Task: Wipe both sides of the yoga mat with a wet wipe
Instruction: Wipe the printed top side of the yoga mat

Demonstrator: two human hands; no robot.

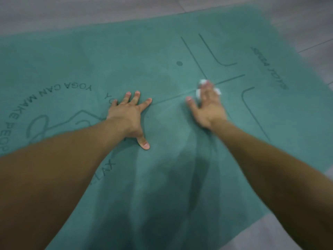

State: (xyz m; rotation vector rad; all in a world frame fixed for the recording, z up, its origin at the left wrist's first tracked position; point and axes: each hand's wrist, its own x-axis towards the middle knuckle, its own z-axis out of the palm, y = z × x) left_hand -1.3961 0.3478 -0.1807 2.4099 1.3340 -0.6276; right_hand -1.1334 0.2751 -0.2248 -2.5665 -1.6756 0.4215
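Left hand (128,112) flat on yoga mat (108,56); right hand (207,103), fingers straight, presses wet wipe (199,92).

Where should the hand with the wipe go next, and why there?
Probably slide the right hand and its wet wipe further over the yoga mat, toward the far printed lines. The straight fingers already press the wipe flat on the mat, and the left hand lies spread to steady it. Darker, damp-looking streaks show only on the near part.
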